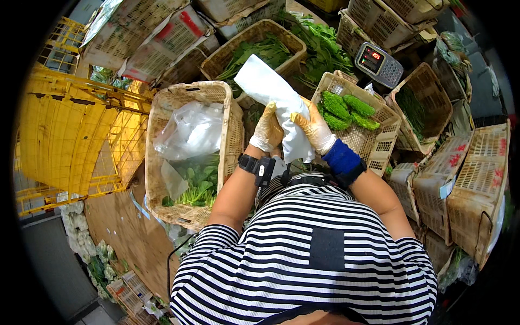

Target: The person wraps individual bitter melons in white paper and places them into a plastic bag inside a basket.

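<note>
In front of my chest, a limp white sheet (271,84), either plastic or cloth, hangs between my two gloved hands. My left hand (267,129) is closed on its left edge with the thumb up. On the other edge, the fingers of my right hand (315,128) are wrapped round it. Both gloves are pale with yellowish fingertips. Just right of my right hand, several bumpy green bitter melons (346,110) lie in a plastic crate (377,142). Left of my left hand stands another crate (154,162), holding clear plastic bags (192,130) and leafy greens (197,181).
Beyond my hands are a crate of greens (299,47) and loose leafy stalks (325,49). A scale display (379,65) stands behind the melons. To its right is a crate (445,116) with thin green stalks. Yellow wire mesh (70,130) borders the left; stacked crates (476,189) border the right.
</note>
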Available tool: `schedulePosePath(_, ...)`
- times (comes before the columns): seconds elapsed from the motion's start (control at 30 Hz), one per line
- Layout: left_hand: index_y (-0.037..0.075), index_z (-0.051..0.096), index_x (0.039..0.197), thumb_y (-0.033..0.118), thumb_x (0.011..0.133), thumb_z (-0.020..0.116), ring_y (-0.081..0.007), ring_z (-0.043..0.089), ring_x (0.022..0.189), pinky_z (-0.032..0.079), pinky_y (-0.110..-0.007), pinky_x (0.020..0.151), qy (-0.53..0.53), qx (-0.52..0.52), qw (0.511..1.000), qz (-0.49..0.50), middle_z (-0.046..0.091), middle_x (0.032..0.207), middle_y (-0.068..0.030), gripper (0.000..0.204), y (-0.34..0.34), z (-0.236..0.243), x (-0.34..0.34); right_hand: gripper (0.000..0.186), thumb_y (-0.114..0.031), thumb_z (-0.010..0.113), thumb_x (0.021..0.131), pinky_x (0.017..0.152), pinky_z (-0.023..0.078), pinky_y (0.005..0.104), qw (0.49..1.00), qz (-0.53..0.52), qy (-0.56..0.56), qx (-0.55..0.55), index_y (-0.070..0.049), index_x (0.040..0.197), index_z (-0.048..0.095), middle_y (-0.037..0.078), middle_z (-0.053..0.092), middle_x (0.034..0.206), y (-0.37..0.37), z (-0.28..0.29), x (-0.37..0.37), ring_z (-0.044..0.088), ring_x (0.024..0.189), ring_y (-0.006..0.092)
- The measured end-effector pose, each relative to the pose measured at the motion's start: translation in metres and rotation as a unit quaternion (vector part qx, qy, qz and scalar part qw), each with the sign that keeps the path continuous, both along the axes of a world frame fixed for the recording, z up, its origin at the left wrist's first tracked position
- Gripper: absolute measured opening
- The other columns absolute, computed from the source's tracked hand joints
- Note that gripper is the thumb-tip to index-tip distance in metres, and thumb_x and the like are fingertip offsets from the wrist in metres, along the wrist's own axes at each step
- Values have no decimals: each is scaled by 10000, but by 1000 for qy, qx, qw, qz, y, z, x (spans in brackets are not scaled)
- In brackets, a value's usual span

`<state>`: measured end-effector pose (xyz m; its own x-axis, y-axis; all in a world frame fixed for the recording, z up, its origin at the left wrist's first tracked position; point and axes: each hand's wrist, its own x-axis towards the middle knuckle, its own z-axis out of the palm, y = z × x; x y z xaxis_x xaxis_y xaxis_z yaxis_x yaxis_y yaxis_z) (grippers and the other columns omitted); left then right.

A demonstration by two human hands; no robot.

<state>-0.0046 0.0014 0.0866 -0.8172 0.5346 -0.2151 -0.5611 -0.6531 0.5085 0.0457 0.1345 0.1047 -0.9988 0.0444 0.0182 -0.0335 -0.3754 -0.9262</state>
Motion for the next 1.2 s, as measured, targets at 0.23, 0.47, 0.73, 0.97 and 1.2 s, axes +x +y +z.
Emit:
schedulePosePath(0.23, 60, 446, 1224, 397, 776, 667, -237, 516, 1089, 413, -396, 955, -4, 36, 996, -79, 538, 1174, -97, 603, -13, -28, -7, 655, -438, 621, 808, 898, 413, 281, 954, 140, -167, -205, -1, 1248, 410, 88, 523, 1154, 7, -10, 6, 491, 1043, 147)
schedulePosePath(0.47, 63, 500, 1130, 189, 799, 665, -189, 579, 946, 488, -346, 839, 41, -112, 988, 100, 589, 1028, -52, 391, 11, -9, -6, 677, -423, 622, 810, 931, 400, 318, 984, -21, -51, 172, -18, 1293, 373, 159, 500, 1220, 11, -25, -10, 490, 1102, 217)
schedulePosePath(0.73, 43, 373, 1267, 135, 843, 608, -191, 512, 1034, 455, -299, 864, 33, -89, 991, 92, 496, 1164, -85, 494, 22, -3, -1, 629, -273, 619, 848, 883, 428, 272, 998, -10, -69, 6, -42, 1335, 294, 88, 518, 1184, 3, -29, -6, 512, 1039, 164)
schedulePosePath(0.97, 56, 397, 1268, 400, 790, 649, -204, 521, 1052, 467, -336, 869, -2, 7, 1000, -18, 522, 1159, -90, 640, 17, 3, 6, 520, -268, 594, 866, 876, 429, 257, 941, 145, -218, -213, -6, 1266, 391, 68, 542, 1135, 16, -24, -2, 523, 999, 132)
schedulePosePath(1.2, 46, 389, 1275, 330, 788, 656, -239, 539, 1038, 469, -387, 895, -83, 76, 993, -21, 529, 1166, -125, 625, 10, -11, -4, 607, -368, 691, 763, 824, 460, 291, 932, 87, -182, 301, -3, 1201, 480, 133, 609, 1056, 23, -8, -17, 590, 946, 211)
